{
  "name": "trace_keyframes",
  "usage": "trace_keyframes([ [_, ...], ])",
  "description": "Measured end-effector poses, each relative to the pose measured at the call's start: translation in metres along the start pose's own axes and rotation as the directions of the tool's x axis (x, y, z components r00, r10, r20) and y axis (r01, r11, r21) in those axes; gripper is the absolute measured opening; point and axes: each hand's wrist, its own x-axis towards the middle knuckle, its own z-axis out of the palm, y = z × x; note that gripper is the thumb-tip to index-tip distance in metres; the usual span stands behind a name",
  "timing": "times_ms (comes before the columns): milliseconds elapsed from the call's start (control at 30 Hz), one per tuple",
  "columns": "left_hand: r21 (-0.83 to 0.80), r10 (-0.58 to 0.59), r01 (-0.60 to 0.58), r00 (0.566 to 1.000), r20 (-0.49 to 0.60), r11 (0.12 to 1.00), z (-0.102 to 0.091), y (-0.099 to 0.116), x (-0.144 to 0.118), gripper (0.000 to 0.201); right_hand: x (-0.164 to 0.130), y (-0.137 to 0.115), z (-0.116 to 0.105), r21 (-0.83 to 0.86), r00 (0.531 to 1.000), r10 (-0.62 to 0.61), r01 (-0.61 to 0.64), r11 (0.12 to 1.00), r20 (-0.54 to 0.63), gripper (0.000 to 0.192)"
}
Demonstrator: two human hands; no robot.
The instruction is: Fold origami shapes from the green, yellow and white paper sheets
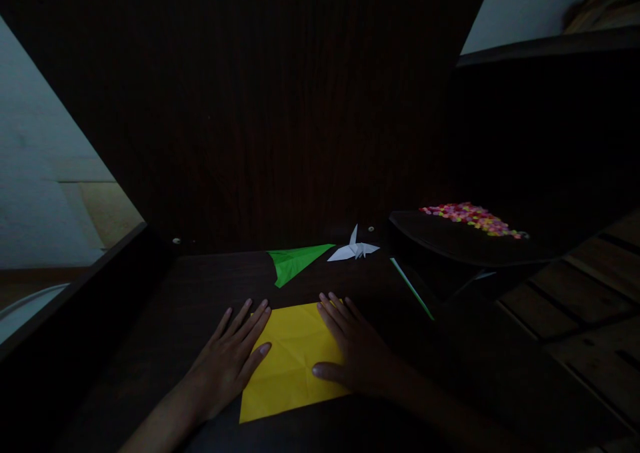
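Observation:
A creased yellow sheet of paper point(290, 366) lies unfolded on the dark wooden surface in front of me. My left hand point(227, 360) rests flat along its left side, fingers stretched out and thumb on the paper. On the sheet's right side lies my right hand point(353, 350), palm down with the fingers extended and the thumb reaching inward. Beyond the sheet sits a folded green paper point(297, 261), its narrow tip pointing right. Beside that tip is a white folded-paper figure point(354, 249) with pointed ends.
A thin green-and-white strip point(413, 290) lies to the right. Many small pink, red and yellow pieces point(473, 218) are heaped on a dark curved shelf point(425, 236). A dark upright panel point(280, 120) stands behind, and a raised edge point(95, 273) borders the left. The scene is dim.

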Motion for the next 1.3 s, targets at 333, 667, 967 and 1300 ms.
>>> trace_keyframes([
  [333, -0.039, -0.058, 0.060, 0.997, 0.053, 0.997, 0.005, -0.005, -0.002, 0.072, -0.001, 0.005, 0.001, -0.007, 1.000, 0.019, -0.020, 1.000, -0.011, 0.108],
  [667, -0.053, -0.087, 0.093, 0.992, 0.092, 0.994, -0.001, -0.003, 0.003, 0.068, 0.002, 0.016, 0.004, -0.041, 0.994, 0.088, -0.091, 0.995, -0.066, 0.100],
  [967, -0.049, -0.061, 0.064, 0.996, 0.069, 0.997, 0.003, -0.004, 0.000, 0.075, 0.004, 0.021, 0.007, -0.100, 0.975, 0.177, -0.192, 0.976, -0.136, 0.096],
  [1300, -0.036, -0.039, 0.039, 0.999, 0.022, 0.999, 0.007, -0.007, -0.004, 0.088, 0.009, 0.029, 0.007, -0.073, 0.944, 0.279, -0.296, 0.953, -0.177, 0.075],
])
